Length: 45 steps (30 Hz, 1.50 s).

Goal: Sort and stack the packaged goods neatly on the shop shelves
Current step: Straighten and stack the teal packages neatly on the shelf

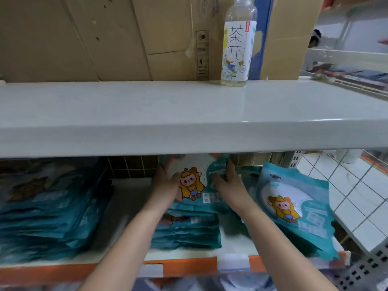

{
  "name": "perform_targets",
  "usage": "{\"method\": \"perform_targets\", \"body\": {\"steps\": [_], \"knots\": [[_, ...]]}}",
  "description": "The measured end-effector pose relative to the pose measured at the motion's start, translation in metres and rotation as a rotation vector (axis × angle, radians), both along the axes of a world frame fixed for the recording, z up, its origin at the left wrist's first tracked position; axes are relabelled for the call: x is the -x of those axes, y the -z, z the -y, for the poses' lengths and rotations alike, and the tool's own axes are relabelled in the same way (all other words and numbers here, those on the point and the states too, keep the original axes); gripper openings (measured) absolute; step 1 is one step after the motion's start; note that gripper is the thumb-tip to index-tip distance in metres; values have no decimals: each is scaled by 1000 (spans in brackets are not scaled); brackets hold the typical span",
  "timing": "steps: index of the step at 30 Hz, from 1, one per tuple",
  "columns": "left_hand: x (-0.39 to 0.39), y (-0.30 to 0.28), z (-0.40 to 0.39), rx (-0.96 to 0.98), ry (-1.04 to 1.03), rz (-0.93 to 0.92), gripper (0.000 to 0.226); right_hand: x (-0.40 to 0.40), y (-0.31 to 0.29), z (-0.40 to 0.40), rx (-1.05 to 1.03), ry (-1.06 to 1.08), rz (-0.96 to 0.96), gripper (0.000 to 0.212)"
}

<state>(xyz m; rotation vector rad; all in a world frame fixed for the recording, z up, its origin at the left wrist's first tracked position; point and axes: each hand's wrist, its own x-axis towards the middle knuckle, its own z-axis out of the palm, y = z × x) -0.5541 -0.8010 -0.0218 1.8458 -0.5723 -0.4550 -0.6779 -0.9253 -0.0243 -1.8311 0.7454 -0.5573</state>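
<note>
Head view: two bare forearms reach under a pale upper shelf (189, 114) toward a lower shelf (130, 208) edged in orange.
Held packet (195, 181): teal and white pouch with a cartoon child in a yellow hood, tilted up above the middle stack, its top edge hidden by the upper shelf.
Left hand (165, 183): grip closed on the pouch's left edge, thumb across its front.
Right hand (227, 181): grip closed on the pouch's right part, fingers curled over the front.
Middle stack (186, 229): flat teal pouches piled on the lower shelf, directly beneath the held one.
Left stack (50, 211): taller, blurred pile of teal pouches at the far left of the same shelf.
Right pouches (294, 206): same printed design, leaning at a slant near the shelf's right end.
Tea bottle (238, 40): clear, white illustrated label, upright at the back of the upper shelf.
Cardboard (84, 38): flattened brown sheets behind the bottle.
Tiles (357, 196): white, at right.
</note>
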Motion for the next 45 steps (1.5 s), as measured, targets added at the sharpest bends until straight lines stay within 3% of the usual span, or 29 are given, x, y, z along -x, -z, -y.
{"method": "perform_targets", "body": {"steps": [5, 9, 11, 13, 16, 21, 29, 31, 33, 35, 37, 39, 45], "knots": [[-22, 23, -22, -315, -23, 26, 32, -17, 24, -14, 40, -6, -186, 36], [-22, 41, -28, -437, 91, 10, 23, -19, 41, -20, 258, 70, -359, 46], [-20, 41, -26, -402, 93, 15, 19, -18, 40, -22, 347, 93, -424, 57], [-17, 41, -24, -358, 122, 12, 28, -18, 41, -23, 290, 96, -374, 61], [-13, 41, -24, -304, 102, -22, 39, -15, 45, -24, 341, 122, -363, 47], [-24, 36, -29, -163, -1, -187, 42, -15, 46, -17, 273, 109, -320, 44], [-25, 43, -30, -194, 116, -136, 39, -20, 49, -15, 224, 78, -304, 46], [-23, 43, -30, -228, 120, -133, 47, -19, 50, -16, 267, 98, -351, 55], [-22, 42, -30, -273, 73, -98, 75, -16, 50, -16, 338, 95, -433, 56], [-25, 46, -25, -402, 41, 75, 88, -12, 47, -14, 353, 99, -429, 52], [-20, 42, -17, -500, 21, 262, 74, -6, 41, -9, 341, 132, -372, 44], [-8, 26, -9, -449, 33, 377, 56, 5, 30, -4, 320, 175, -325, 40], [44, -2, 45, -269, 234, 423, 26, 65, 2, 33, 378, 404, -339, 33]]}}
